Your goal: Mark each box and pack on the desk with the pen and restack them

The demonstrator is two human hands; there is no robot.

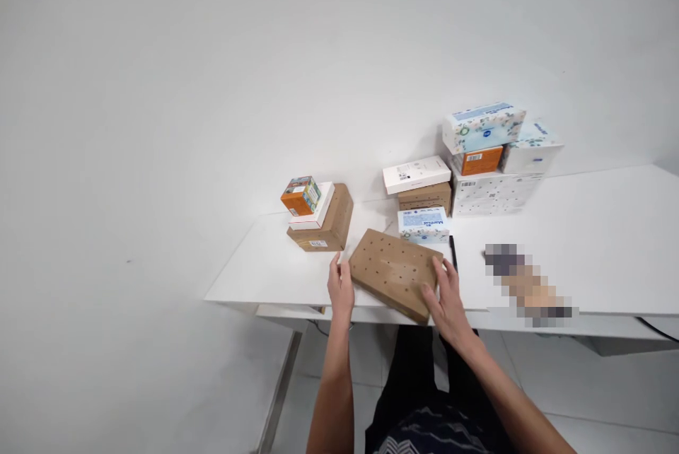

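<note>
A brown cardboard box [395, 266] with small dark spots is tilted over the front part of the white table. My right hand [450, 302] grips its right end, thumb over the top face and fingers along the far right edge. Beside the box's left corner is my left hand [341, 290], fingers stretched upward and thumb close to the edge; whether it touches the box I cannot tell. Just behind stands a white and blue Manhua tissue pack [423, 225]. A black pen-like item [453, 252] lies right of the box.
On the left, another cardboard box [339, 217] carries a flat white box [321, 208] and an orange box [300, 196]. Behind, a white box [416, 174] rests on a brown box [426, 196]. A large white carton [496, 194] bears tissue packs [485, 127]. A blurred patch [527, 284] covers the table's right.
</note>
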